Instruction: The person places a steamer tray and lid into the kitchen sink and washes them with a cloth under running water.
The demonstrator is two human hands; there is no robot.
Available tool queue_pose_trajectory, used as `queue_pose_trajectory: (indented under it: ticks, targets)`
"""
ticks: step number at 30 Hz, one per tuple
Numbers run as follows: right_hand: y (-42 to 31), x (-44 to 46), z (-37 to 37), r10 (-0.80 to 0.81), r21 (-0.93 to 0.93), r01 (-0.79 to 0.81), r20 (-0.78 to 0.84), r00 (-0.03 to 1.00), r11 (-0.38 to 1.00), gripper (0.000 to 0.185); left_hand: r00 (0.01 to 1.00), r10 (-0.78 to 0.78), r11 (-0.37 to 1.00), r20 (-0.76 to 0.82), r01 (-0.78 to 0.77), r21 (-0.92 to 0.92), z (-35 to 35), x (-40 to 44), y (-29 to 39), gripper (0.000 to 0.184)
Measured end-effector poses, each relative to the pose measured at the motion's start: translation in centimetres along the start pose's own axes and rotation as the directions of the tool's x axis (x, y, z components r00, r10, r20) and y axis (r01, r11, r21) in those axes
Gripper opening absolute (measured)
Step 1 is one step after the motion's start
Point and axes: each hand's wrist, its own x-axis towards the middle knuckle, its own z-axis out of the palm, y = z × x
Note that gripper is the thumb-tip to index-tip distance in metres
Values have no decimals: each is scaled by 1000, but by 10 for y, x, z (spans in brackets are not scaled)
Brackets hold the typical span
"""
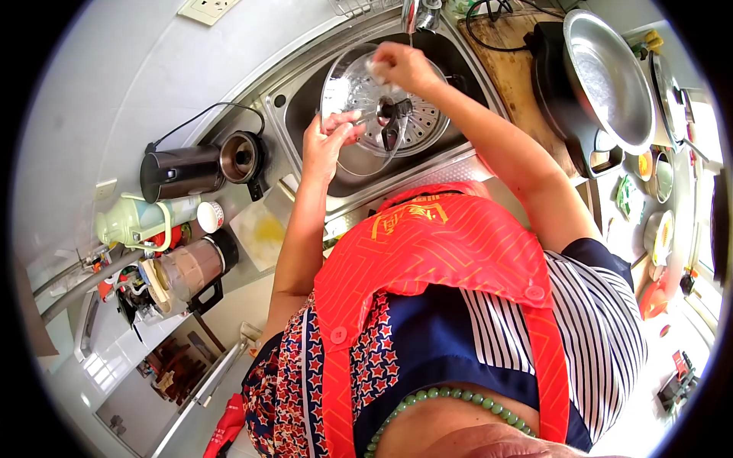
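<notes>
Over the sink (294, 126), my left hand (328, 143) grips the near-left rim of a clear glass pot lid (341, 84), which is held tilted. Fingers of my right hand (410, 70) are closed around a small whitish wad, partly hidden and blurred, against the lid's upper part. Whether it is a cloth or a sponge I cannot tell. Behind the glass, a round metal steamer tray (429, 122) with holes lies in the basin. A dark knob shows near the lid's middle. The faucet (420, 14) stands just beyond, with a thin stream below it.
Right of the sink, a large metal pan (607, 80) leans over a black appliance (553, 84) on a wooden board (500, 65). To the left are a dark kettle (182, 172), a metal cup-like container (243, 156), a green thermos (134, 221) and a blender jug (195, 267).
</notes>
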Motion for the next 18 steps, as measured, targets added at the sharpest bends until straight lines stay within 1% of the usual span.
queue_pose_trajectory:
  ticks: [1, 2, 4, 5, 7, 8, 10, 11, 12, 13, 14, 15, 16, 18]
  targets:
    - [-11, -8, 8, -19, 114, 3, 138, 990, 994, 12, 1000, 14, 1000, -7, -14, 15, -3, 5, -6, 29]
    - [-23, -18, 15, -119, 17, 118, 153, 981, 993, 12, 999, 29, 999, -12, -29, 31, -7, 8, -11, 28]
    - [-33, -30, 26, -377, -84, 401, 212, 902, 912, 13, 1000, 16, 997, -26, -14, 71, -6, 9, -6, 27]
    - [-31, -29, 24, -364, -99, 387, 194, 911, 917, 14, 999, 9, 996, -34, -6, 90, -4, 9, -3, 26]
    - [-25, -25, 20, -339, -122, 360, 162, 927, 925, 16, 999, -18, 1000, -49, 19, 18, 0, 7, -2, 26]
    - [-22, -20, 13, -157, -144, 168, 90, 984, 975, 17, 998, -33, 999, -60, 32, -17, 1, 4, -1, 25]
    - [18, 2, -5, 26, -50, -30, -76, 997, 998, 17, 999, -3, 1000, -54, 1, -30, 6, 0, -1, 25]
    - [32, 9, -13, 0, -105, -6, -57, 998, 994, 17, 999, 5, 999, -54, -7, -38, 8, -4, -2, 24]
    - [26, 7, -15, -21, -156, 15, -35, 999, 988, 16, 998, 0, 1000, -56, -1, -13, 7, -7, -4, 25]
    - [19, 3, -13, 70, 20, -71, 68, 995, 997, 16, 998, 5, 1000, -56, -5, 9, 6, -2, -6, 25]
    - [13, -3, -9, 87, 49, -97, 187, 979, 994, 18, 999, 13, 999, -52, -11, 30, 7, 4, -7, 25]
    - [3, -9, -3, -91, -55, 102, 171, 981, 993, 17, 997, 8, 1000, -72, -6, 26, 10, 7, -5, 30]
    - [-7, -14, 2, -267, -159, 294, 172, 948, 942, 17, 997, 5, 1000, -75, -4, 21, 12, 9, -6, 33]
    - [-30, -23, 8, -249, -6, 266, 331, 910, 964, 18, 997, 5, 1000, -79, -4, 12, 16, 14, -8, 37]
